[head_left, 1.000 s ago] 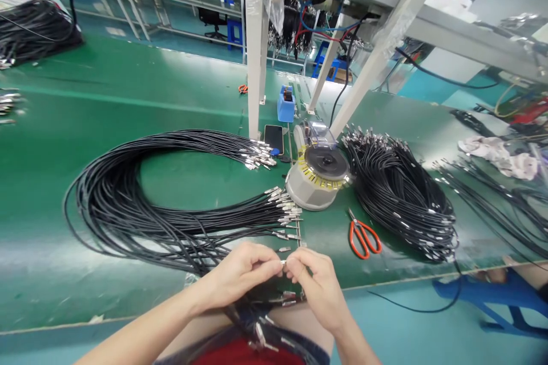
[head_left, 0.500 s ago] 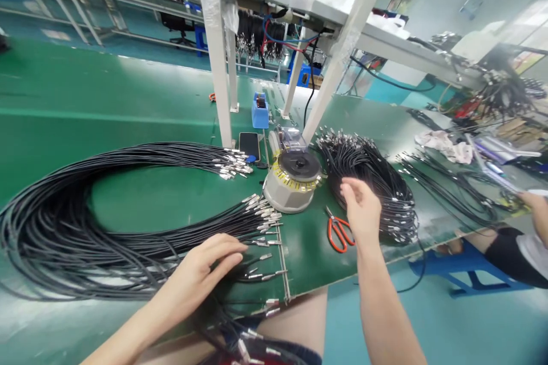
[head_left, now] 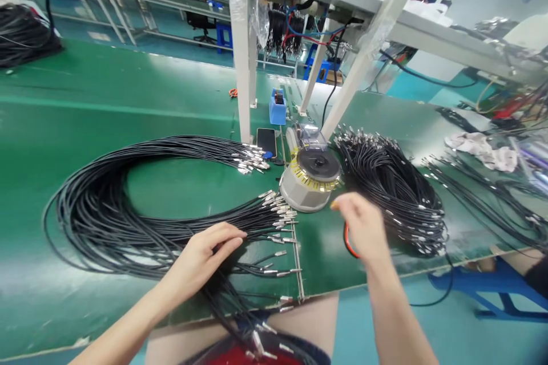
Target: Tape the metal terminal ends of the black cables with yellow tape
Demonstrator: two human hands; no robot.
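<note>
My left hand [head_left: 214, 248] rests over the near side of a large loop of black cables [head_left: 98, 211], thumb and fingers closed around cable beside the metal-tipped ends; the exact grip is partly hidden. More cables with metal connectors [head_left: 257, 342] hang below it onto my lap. My right hand [head_left: 362, 222] is pinched, a small yellow piece [head_left: 334, 204] at its fingertips. Just behind it stands a round grey tape dispenser [head_left: 306, 191] with yellow strips around its black wheel. Red-handled cutters [head_left: 350, 242] lie mostly covered by my right hand.
A second bundle of black cables [head_left: 389, 188] lies to the right. White uprights [head_left: 241, 51] rise from the green table [head_left: 171, 85]. A phone [head_left: 267, 141] and a blue holder [head_left: 277, 111] are behind the dispenser. A blue stool [head_left: 475, 291] stands at right.
My right hand has come nearer the dispenser's front, now over the cutters, and yellow shows at its fingertips. The view has swung left; my left hand stays at the cables.
</note>
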